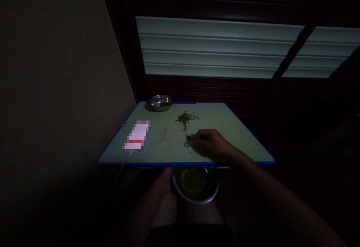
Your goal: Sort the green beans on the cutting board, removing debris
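My right hand (210, 140) is low over the tabletop, thumb and fingers pinched together; what is between the fingertips is too small and dark to tell. Several loose green beans lie near those fingertips, and a small pile of green beans (185, 118) mixed with pale grains sits beyond them. To their left is a heap of whitish grains, like rice (167, 139). Below the table's front edge, my left hand (166, 175) grips the left side of a metal bowl (206, 200) with green beans inside. Its fingers are mostly hidden by the bowl and the table edge.
The pale green table (225, 127) has a blue rim. A small metal bowl (160, 103) stands at its back left corner. A lit phone (137, 135), its screen blurred, lies at the left with a cable attached. A wall (70, 70) rises at the left; slatted panels stand behind.
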Motion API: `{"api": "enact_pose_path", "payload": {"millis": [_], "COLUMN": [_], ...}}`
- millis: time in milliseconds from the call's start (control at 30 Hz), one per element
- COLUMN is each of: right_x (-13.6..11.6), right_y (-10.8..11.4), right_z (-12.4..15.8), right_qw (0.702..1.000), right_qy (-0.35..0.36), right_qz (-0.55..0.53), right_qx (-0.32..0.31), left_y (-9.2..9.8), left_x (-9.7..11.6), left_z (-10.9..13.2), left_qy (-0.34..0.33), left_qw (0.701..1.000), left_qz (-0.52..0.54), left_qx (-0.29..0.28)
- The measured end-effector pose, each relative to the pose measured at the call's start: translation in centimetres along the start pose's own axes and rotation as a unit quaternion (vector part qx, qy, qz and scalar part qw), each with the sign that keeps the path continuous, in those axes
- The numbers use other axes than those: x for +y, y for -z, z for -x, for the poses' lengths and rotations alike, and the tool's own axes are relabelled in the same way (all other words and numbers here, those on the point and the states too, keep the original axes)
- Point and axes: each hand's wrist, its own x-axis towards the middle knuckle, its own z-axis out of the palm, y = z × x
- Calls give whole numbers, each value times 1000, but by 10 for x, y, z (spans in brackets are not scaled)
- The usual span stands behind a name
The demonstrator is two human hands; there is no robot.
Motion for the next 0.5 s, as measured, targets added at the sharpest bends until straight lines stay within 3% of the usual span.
{"api": "enact_pose_path", "payload": {"millis": [67,367,500], "right_x": [-4,-13,-15], "right_y": [3,2,-4], "right_z": [4,22,28], "right_qw": [1000,993,988], "right_qy": [9,89,112], "right_qz": [-3,61,97], "right_qx": [-16,-37,-40], "left_y": [-2,1,5], "left_x": [0,1,0], "left_z": [1,-1,-5], "left_qy": [10,0,1], "left_qw": [999,998,1000], "left_qz": [4,-3,0], "left_qx": [44,59,3]}}
